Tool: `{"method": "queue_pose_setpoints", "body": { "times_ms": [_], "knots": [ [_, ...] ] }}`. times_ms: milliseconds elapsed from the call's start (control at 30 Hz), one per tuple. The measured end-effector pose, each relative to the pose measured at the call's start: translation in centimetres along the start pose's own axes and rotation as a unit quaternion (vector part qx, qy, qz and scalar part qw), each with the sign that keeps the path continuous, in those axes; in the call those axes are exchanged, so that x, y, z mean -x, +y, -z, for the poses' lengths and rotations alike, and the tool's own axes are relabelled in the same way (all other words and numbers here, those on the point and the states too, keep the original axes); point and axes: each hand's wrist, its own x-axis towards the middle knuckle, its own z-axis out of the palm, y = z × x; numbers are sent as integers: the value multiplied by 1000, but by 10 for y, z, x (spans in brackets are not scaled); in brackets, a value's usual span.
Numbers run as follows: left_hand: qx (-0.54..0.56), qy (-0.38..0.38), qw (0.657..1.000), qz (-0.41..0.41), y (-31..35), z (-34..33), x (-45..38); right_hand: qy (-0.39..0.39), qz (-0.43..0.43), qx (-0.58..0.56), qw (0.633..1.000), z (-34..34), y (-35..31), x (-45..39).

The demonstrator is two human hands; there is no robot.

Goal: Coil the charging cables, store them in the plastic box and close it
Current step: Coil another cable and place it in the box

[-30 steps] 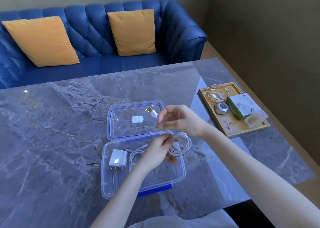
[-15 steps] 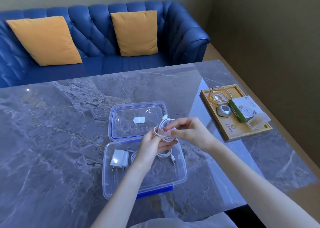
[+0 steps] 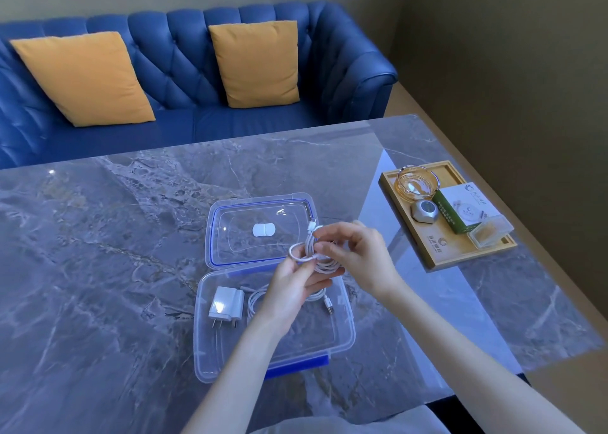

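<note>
Since the previous frame, your right hand (image 3: 358,256) has wound the tail further around the white cable (image 3: 312,252). Both hands pinch the coil above the plastic box (image 3: 342,341): left hand (image 3: 289,288) fingers grip beneath, right fingertips (image 3: 324,247) press on the wrap. Below your fingers, a second cable (image 3: 256,302) lies inside.

Head view: looks forward-down, close over table (image 3: 98,269), edges seemingly warped.

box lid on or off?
Off. The lid lies flat on the table behind the open plastic box; charger inside.
</note>
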Motion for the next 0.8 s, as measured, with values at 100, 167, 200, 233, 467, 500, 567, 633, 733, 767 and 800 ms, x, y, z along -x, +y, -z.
{"method": "queue_pose_setpoints", "body": {
  "times_ms": [100, 167, 200, 233, 467, 500, 567, 633, 733, 767, 800],
  "knots": [
    [3, -9, 1000, -5, 0, -3, 1, 56, 37, 31, 997, -8, 4, 4],
    [12, -6, 1000, -12, 1, -4, 1, 84, 58, 41, 994, -11, 9, 5],
    [17, -3, 1000, -15, 1, -4, 2, 99, 77, 61, 990, -12, 12, 5],
    [20, 0, 1000, -16, 2, -4, 2, 113, 98, 84, 985, -12, 14, 4],
    [11, 18, 999, -24, 1, -7, 3, 68, -100, -90, 989, -9, 17, 2],
    [11, 17, 999, -25, 2, -8, 3, 21, -161, -163, 973, -7, 16, 0],
    [14, 14, 1000, -23, 1, -8, 3, -46, -210, -211, 954, -3, 17, -2],
    [35, 7, 999, -9, 1, -9, 4, -64, -196, -163, 965, -2, 19, -2],
    [55, -5, 998, 34, 4, -7, 3, -84, -170, -113, 975, 0, 21, -1],
    [46, -7, 998, 48, 5, -5, 4, -95, -169, -106, 975, 1, 21, 0],
    [30, -11, 998, 63, 6, -3, 4, -102, -167, -99, 976, 2, 20, 0]
  ]
}}
